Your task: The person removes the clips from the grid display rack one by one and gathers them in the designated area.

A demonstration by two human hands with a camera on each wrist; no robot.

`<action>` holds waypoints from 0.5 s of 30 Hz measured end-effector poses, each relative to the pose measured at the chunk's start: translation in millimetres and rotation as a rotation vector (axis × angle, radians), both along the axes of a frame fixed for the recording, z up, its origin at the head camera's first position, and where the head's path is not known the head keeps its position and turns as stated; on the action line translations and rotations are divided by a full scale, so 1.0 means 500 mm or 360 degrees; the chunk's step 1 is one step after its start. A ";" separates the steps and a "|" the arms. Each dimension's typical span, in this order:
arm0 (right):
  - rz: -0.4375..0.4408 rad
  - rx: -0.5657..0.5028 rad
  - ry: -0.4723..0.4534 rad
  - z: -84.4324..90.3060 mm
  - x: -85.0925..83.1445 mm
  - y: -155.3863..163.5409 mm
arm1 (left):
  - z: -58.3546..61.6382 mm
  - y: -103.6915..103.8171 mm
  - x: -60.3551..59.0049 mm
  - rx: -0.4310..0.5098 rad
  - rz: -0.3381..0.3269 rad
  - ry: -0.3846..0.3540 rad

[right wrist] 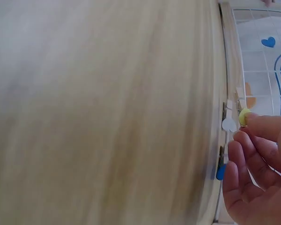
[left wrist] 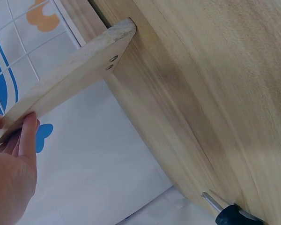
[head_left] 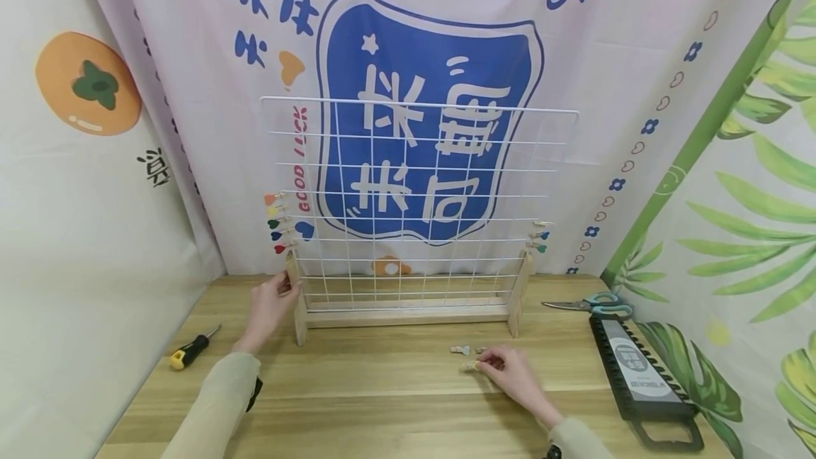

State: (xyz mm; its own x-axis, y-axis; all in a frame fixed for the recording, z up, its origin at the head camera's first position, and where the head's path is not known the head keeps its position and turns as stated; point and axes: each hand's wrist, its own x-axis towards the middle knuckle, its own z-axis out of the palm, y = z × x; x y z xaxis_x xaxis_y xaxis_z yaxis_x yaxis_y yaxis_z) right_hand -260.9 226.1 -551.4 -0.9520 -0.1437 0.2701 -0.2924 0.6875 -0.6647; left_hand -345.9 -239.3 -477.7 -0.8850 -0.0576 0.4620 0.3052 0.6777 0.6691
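Note:
A white wire grid (head_left: 408,258) stands upright in a wooden stand. My left hand (head_left: 270,303) holds the stand's left wooden upright (left wrist: 70,75) between thumb and fingers. Over the table in front, my right hand (head_left: 510,374) pinches a small clothespin with a yellow heart (right wrist: 244,116) between thumb and index finger. Close by on the table lie a clothespin with a white heart (right wrist: 228,124) and one with a blue heart (right wrist: 220,171). Several heart clothespins (head_left: 274,224) are clipped down the grid's left edge, and more clothespins (head_left: 540,236) sit on its right edge.
A yellow and black screwdriver (head_left: 191,351) lies at the table's left side. To the right are blue-handled scissors (head_left: 599,303) and a long black case (head_left: 637,367) with a handle. Printed curtains hang behind and at both sides.

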 end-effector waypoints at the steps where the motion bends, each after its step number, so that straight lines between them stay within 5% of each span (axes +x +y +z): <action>1: 0.0010 0.0006 0.0006 -0.002 -0.002 -0.003 | 0.000 0.000 0.001 -0.0002 0.0002 -0.0003; 15: 0.0083 0.0124 0.0017 -0.016 -0.022 -0.029 | -0.002 0.001 0.000 0.0003 0.0006 0.0024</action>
